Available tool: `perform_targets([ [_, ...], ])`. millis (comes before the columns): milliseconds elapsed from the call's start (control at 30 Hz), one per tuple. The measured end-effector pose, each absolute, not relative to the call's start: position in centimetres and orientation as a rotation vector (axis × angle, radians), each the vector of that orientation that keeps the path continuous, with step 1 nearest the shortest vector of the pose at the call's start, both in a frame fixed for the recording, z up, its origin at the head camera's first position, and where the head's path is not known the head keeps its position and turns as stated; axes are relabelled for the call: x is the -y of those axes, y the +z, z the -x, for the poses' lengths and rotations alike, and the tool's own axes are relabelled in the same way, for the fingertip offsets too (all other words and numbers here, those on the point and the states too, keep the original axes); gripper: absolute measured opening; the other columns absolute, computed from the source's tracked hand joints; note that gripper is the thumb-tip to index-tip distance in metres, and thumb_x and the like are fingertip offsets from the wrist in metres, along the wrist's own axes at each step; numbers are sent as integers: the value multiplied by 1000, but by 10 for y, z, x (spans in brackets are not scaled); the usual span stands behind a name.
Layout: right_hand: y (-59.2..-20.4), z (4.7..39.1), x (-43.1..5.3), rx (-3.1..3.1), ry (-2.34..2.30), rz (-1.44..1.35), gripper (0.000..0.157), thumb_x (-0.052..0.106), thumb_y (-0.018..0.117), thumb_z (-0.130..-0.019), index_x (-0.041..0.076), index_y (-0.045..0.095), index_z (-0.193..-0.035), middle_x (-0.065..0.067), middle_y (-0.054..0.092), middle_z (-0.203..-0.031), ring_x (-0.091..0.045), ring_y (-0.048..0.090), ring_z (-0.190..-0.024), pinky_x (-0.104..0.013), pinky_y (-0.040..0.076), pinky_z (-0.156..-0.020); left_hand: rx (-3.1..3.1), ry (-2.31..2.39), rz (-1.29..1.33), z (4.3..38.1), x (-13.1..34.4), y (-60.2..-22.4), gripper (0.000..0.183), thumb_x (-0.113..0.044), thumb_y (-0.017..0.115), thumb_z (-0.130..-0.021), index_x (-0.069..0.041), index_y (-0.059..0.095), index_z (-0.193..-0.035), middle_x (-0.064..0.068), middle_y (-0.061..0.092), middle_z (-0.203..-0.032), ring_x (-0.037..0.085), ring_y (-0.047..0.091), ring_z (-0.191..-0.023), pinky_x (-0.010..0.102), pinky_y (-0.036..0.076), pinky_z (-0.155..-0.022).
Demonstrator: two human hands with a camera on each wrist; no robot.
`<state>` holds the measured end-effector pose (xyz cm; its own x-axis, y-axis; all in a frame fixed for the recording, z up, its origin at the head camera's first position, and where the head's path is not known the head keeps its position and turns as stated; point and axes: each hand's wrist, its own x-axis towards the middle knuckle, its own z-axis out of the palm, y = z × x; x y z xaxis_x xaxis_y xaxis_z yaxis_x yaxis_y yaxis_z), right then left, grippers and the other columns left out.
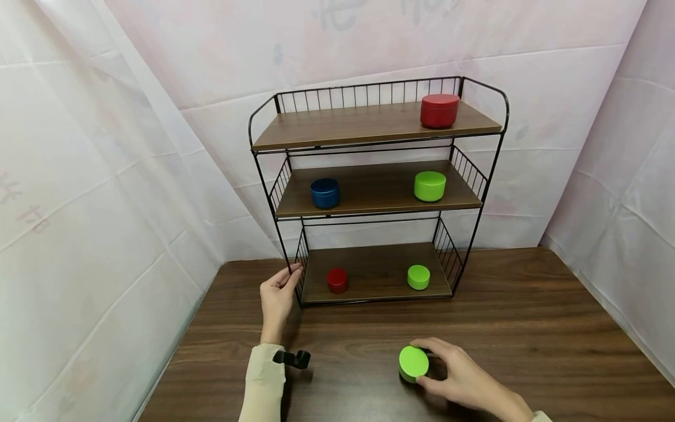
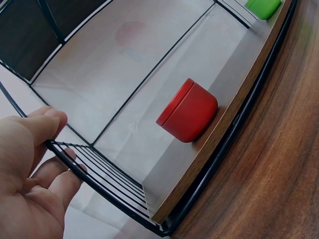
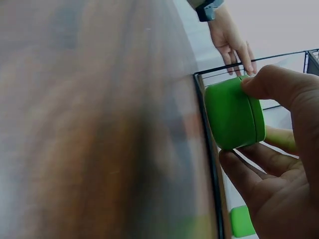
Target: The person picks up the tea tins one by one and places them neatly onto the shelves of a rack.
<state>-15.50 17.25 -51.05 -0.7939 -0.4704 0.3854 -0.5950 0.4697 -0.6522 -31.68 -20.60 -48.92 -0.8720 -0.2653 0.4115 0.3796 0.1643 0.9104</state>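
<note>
My left hand point(image 1: 278, 298) pinches the black wire side frame of a three-tier shelf rack point(image 1: 343, 130) at its lower left. In the left wrist view, thumb and fingers close around that wire, beside a small red tin point(image 2: 192, 112) on the bottom board. Over the front of the table, my right hand point(image 1: 461, 378) grips a round green tin point(image 1: 413, 362) by its sides, lid facing up. The right wrist view shows the thumb at the lid edge of this tin point(image 3: 232, 114) and fingertips on the opposite side.
On the top board stands a large red tin point(image 1: 439, 111). The middle board carries a blue tin point(image 1: 325, 193) and a green tin point(image 1: 429, 186). A smaller green tin point(image 1: 419, 277) sits at the bottom right. White cloth point(image 1: 211, 117) hangs behind the wooden table point(image 1: 506, 316).
</note>
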Motion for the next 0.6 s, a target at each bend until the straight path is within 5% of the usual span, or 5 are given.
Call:
perform_targets([
  [333,-478,173,-165,2543,1251,-985,51,21,82,-90,10,61,-135,-2,69,-128,-13,68,-112,-35,61,-91,1961,-1750,111,318,206,-491,21,-15,79,-92,-1,80,-109,16,78,-106,0,74,-94,12,56,-82],
  [600,-452,184,-164,2528,1407,-995,54,17,83,-89,8,60,-136,-4,69,-129,-10,67,-114,-29,58,-95,1937,-1752,128,319,207,-491,17,-10,78,-92,-1,81,-106,17,78,-105,1,74,-93,13,56,-82],
])
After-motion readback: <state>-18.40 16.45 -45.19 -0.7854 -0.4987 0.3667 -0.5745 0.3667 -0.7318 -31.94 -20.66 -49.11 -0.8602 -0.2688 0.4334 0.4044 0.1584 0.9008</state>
